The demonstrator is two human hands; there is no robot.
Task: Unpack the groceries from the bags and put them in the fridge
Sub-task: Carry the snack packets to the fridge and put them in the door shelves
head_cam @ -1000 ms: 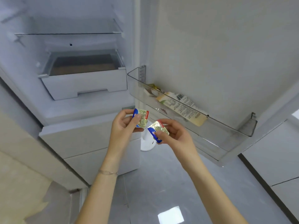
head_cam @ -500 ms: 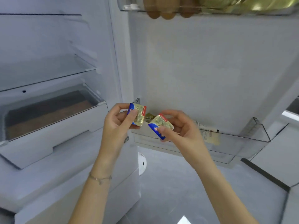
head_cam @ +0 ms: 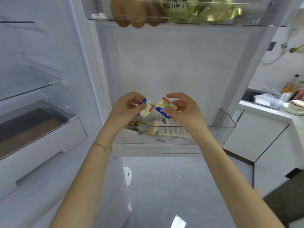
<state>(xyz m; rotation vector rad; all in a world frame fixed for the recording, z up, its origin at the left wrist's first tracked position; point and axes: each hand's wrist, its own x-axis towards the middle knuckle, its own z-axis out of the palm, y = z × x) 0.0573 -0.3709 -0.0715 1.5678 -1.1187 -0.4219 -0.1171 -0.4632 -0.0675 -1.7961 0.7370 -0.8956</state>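
My left hand (head_cam: 125, 106) pinches a small gold foil packet with a blue and red edge (head_cam: 146, 108). A matching second packet (head_cam: 165, 108) is pinched in my right hand (head_cam: 184, 106). Both hands hover close together just above the clear lower door bin (head_cam: 227, 129) of the open fridge door. In that bin lie a labelled wedge pack with a barcode (head_cam: 169, 129) and some small dark wrapped items (head_cam: 135, 123).
An upper door bin (head_cam: 256, 17) holds eggs (head_cam: 131, 14) and a gold bag (head_cam: 205, 10). Left is the fridge interior with a glass shelf (head_cam: 29, 86) and a white drawer (head_cam: 42, 142). A counter (head_cam: 271, 111) with containers stands at right; grey floor lies below.
The view has tilted up and swung right, bringing the upper door bin and the counter into sight. Both hands rose with their packets and now sit over the lower door bin.
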